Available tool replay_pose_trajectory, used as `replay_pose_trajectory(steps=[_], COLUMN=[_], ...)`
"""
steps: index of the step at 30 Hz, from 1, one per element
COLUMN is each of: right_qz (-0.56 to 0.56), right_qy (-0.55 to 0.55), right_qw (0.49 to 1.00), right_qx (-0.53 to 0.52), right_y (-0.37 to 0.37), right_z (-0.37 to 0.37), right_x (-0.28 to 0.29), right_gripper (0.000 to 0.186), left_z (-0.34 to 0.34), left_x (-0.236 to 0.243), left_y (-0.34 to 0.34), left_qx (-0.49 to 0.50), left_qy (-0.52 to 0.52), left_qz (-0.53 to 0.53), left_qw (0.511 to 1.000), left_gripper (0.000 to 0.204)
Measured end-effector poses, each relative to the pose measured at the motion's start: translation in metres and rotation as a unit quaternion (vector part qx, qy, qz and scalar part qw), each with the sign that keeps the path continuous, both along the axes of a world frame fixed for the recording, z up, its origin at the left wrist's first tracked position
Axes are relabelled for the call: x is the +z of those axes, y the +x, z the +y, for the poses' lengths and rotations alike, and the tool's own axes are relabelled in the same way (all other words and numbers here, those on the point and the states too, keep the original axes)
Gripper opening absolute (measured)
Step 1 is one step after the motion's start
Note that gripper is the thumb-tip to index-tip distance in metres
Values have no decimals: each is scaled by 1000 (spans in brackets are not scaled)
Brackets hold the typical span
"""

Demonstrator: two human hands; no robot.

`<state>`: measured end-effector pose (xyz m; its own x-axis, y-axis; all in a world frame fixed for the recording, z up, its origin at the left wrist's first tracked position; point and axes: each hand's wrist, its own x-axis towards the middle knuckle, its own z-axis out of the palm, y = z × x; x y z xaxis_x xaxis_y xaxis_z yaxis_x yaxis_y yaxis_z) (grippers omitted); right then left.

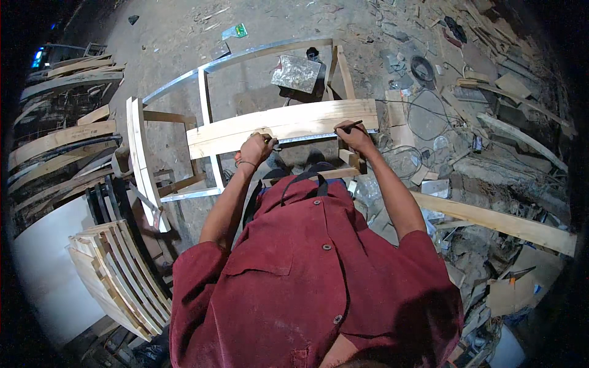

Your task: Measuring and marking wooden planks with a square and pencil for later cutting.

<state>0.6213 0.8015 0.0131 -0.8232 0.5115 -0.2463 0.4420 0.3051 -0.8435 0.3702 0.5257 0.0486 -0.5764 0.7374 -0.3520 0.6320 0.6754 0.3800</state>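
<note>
A pale wooden plank (288, 119) lies crosswise before me on a wooden frame (206, 101), with a line running along it. Along its near edge stretches a thin bluish-white measuring strip (319, 136). My left hand (256, 150) is closed at the plank's near edge, by the strip's left end. Whatever its fingers grip is hidden. Near the plank's right end, my right hand (357, 140) holds a dark marking pen or pencil (351, 126), tilted over the wood and the strip.
Beyond the plank stand a speckled block-like stool (296, 72) and a dark cup (313, 54). To the left are a white-edged board (144, 162), stacked curved timbers (61, 144) and bundled panels (119, 276). Scraps, wires and a long board (497, 222) litter the right.
</note>
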Motion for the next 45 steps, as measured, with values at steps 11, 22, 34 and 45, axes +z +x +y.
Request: replay_pose_trajectory(steps=[11, 22, 34, 45], right_qz=[31, 46, 137, 115], right_qy=[-100, -18, 62, 5], right_qw=[990, 983, 989, 991], right_qx=[-99, -176, 6, 70], right_y=[7, -15, -225, -317], right_z=[-7, -81, -257, -370], right_x=[4, 1, 7, -3], right_gripper=[25, 21, 18, 25], left_z=[-3, -56, -247, -268], left_x=[5, 7, 10, 14], left_y=[-1, -43, -201, -224], left_qx=[2, -8, 63, 50], left_qy=[7, 22, -52, -62], left_qz=[3, 10, 21, -13], left_qw=[1000, 1000, 996, 997], left_gripper=[39, 35, 36, 34])
